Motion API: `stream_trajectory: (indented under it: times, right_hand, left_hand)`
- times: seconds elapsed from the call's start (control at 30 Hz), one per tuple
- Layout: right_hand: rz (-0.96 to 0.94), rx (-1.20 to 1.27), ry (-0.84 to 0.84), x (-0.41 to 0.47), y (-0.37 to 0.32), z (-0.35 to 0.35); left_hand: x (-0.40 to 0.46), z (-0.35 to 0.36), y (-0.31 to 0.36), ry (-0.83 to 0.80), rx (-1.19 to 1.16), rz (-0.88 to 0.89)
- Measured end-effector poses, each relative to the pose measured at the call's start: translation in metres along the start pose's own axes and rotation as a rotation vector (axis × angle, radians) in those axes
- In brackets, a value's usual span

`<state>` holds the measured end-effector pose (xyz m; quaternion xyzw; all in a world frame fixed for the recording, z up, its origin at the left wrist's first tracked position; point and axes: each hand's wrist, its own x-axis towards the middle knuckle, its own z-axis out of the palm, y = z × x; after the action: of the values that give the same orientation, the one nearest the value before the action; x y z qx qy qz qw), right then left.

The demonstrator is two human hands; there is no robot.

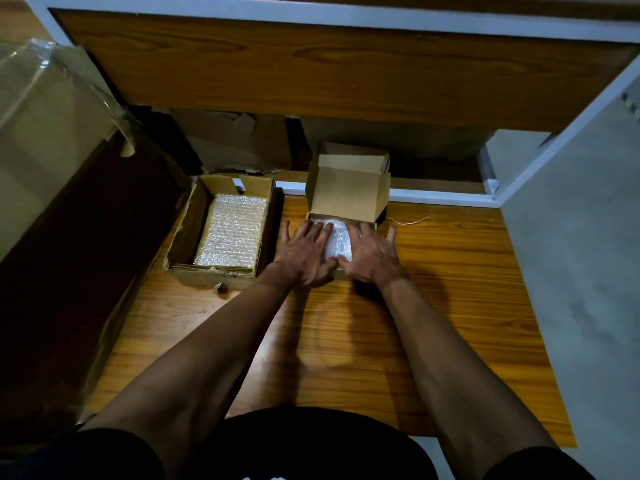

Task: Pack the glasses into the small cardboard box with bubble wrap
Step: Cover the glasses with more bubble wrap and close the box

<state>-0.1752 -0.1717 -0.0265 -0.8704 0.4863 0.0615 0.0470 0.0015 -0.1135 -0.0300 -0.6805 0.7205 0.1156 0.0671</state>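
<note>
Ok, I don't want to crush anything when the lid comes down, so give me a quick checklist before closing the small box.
1. Lid upright and free to fold: ok.
2. Bubble wrap inside the small box: ok.
3. Wrap sits below the rim: cannot tell, the hands cover it.
4. Glasses inside the wrap: cannot tell, none visible.
5. Left hand and right hand off the box: not ok, both lie flat on the wrap.
6. Stray string out of the lid's way: ok, beside the box.

Dim wood-grain floor (433, 306), white-framed wooden panel (311, 71) behind, perhaps a grey wall (581, 271) at right.
</note>
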Motion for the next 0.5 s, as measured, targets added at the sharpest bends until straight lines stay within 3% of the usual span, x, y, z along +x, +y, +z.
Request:
stream_trajectory:
  times: [0.13,0.3,0.5]
  right_hand:
    - [0.045,0.039,0.196,-0.023,0.004,0.015]
    - [0.151,0.054,0.095,-0.036,0.003,0.03]
    - [0.127,0.061,0.044,-0.035,0.008,0.029]
  left_hand:
    - [-0.012,0.007,-0.006,0.095,-0.023,0.005]
    - [-0.017,0.021,-0.002,0.06,-0.03,0.003]
    - [-0.024,0.018,0.003,0.023,-0.041,-0.011]
